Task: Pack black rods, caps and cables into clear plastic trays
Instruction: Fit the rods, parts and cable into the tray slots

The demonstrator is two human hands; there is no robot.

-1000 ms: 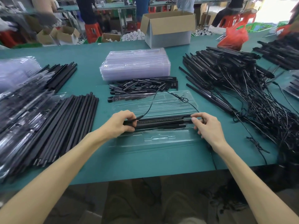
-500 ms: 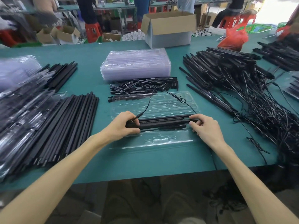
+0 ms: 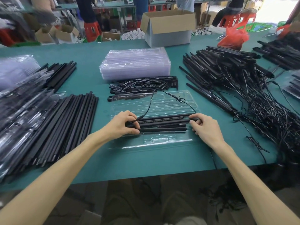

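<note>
1. Grip at both ends: the left hand (image 3: 125, 125) curls fingers and thumb round the left end of the black rods (image 3: 162, 123), just where a plug meets them; the right hand (image 3: 205, 127) pinches the right end of the same bundle
2. The rods lie side by side in the near half of an open clear plastic tray (image 3: 162, 141), flat on the green counter (image 3: 146, 161), its other half spread away from the person
3. A thin black cable (image 3: 150, 103) rises from the left hand, arcs over the far half with a knotted tie in it, and comes down to the right hand
4. Just beyond the tray sits a heap of short black caps (image 3: 142, 86), and behind that a stack of empty clear trays (image 3: 134, 64)
5. To the left lies a row of long rods (image 3: 73, 124); to the right, a pile of rods with tangled cables (image 3: 243, 88)
6. At the far edge stands an open cardboard box (image 3: 168, 28), with a red plastic bag (image 3: 233, 37) to its right
</note>
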